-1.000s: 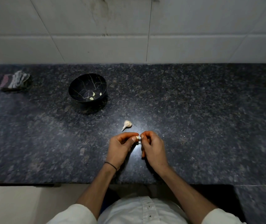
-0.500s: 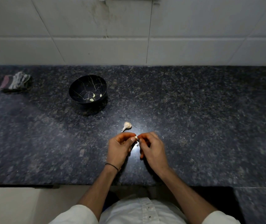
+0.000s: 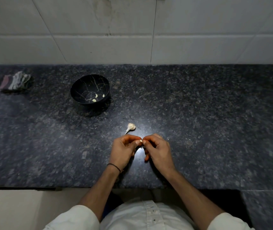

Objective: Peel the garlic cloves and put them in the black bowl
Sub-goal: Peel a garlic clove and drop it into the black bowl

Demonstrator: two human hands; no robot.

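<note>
My left hand (image 3: 124,149) and my right hand (image 3: 157,151) meet fingertip to fingertip just above the dark granite counter. Between them they pinch a small garlic clove (image 3: 141,141), of which only a pale sliver shows. A small garlic bulb with its stem (image 3: 130,127) lies on the counter just beyond my hands. The black bowl (image 3: 82,87) with thin gold veins stands further back to the left. Three peeled cloves (image 3: 96,97) lie in its bottom.
A folded grey and pink cloth (image 3: 15,82) lies at the far left of the counter (image 3: 207,122). A white tiled wall (image 3: 132,30) closes off the back. The counter's front edge runs just below my wrists.
Both hands stay together in the same spot, with small shifts of the fingers on the clove. The view has tilted slightly. The bulb and bowl have not moved.
</note>
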